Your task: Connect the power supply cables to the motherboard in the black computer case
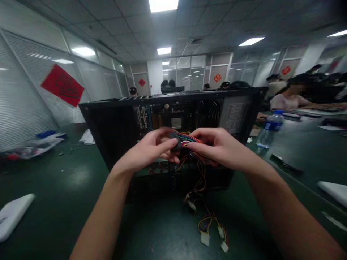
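An open black computer case (108,124) lies on the green table, its inside with slots, a fan (209,112) and a labelled power supply (235,115) in view. In front of it, my left hand (151,148) pinches a black multi-pin connector (175,140) between thumb and fingers. My right hand (217,147) is closed round the bundle of coloured wires (187,138) just behind that connector. Thinner cables (202,177) hang from the case over its near edge, ending in white plugs (205,238) on the table.
A water bottle (271,128) stands right of the case. White objects (16,215) lie at the left and right table edges. Plastic bags (35,146) lie at the far left. A person (288,99) sits at the back right.
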A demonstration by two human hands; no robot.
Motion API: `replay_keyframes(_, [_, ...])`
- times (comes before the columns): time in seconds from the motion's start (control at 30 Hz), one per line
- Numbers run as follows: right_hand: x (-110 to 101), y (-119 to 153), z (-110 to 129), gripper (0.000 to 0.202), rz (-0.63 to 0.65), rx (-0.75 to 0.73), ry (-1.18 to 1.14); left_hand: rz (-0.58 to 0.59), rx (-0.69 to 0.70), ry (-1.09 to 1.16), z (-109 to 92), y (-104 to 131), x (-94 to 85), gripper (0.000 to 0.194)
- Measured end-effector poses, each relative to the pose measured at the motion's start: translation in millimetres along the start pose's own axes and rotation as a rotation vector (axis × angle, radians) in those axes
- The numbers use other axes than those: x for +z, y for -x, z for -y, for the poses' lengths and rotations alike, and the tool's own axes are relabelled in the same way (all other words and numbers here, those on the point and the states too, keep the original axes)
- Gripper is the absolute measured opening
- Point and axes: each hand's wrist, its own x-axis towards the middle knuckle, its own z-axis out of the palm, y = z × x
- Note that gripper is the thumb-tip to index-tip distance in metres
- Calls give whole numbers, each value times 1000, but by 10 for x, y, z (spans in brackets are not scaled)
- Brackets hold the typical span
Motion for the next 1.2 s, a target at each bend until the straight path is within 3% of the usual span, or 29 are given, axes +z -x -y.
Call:
replay_keyframes(0.13, [48, -37, -67, 43, -131, -32, -7, -62, 34, -1, 37, -45, -65, 50])
replay_keyframes(0.37, [148, -117, -96, 41, -242, -33, -136, -105, 171, -125, 27, -58, 8, 57])
replay_keyframes(0.73, [72, -130, -198, 36, -182, 3, -166, -248, 408, -547, 20, -17, 149, 46])
replay_keyframes(1.2, [75, -143, -236, 42, -128, 46, -349, -269, 566, -763, 64, -33, 56, 42])
